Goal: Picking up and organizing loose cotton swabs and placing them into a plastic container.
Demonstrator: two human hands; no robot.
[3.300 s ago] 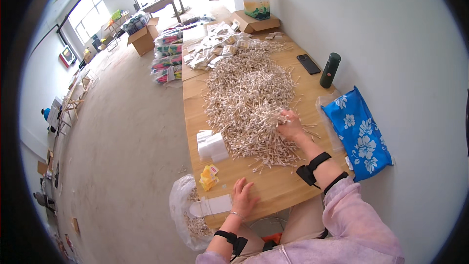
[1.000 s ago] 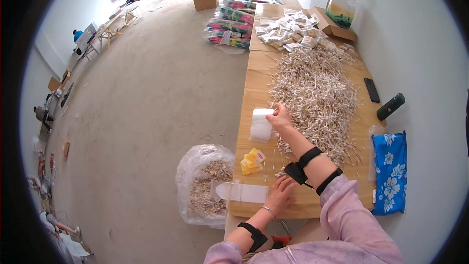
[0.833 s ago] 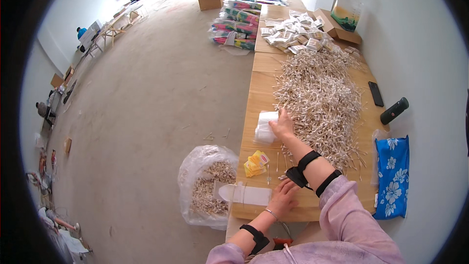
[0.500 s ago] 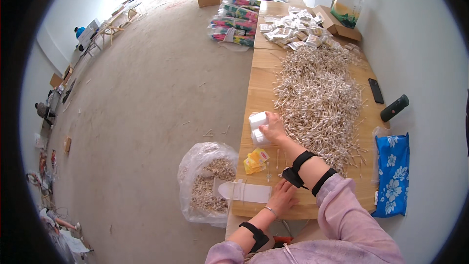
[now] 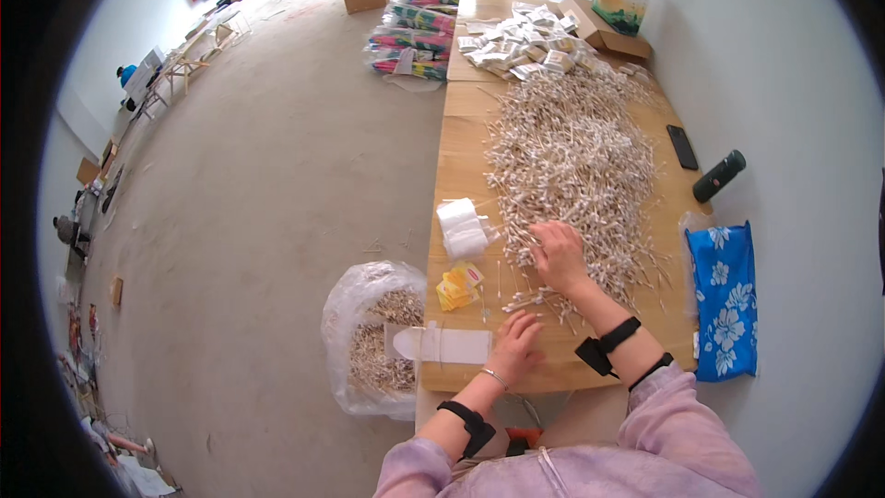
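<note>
A long heap of cotton swabs covers the middle of the wooden table. My right hand reaches into its near left edge, thumb and fingers apart among the swabs. Close to the table's front edge, my left hand rests with its fingers loosely apart and nothing plainly in them. Just beyond its fingertips lies a small spread of loose swabs. Left of that hand is a flat white strip with a rounded end, crossing the table edge. Small yellow cards and a stack of white plastic bags lie farther off.
A clear plastic sack of swabs stands beside the table's left edge. White packets are piled at the far end. Along the right side are a phone, a dark green bottle and a blue flowered pouch.
My right hand has let go of the white bags and moved right, onto the swab heap. My left hand stays near the front edge, its fingers now more in sight. The view has shifted slightly.
</note>
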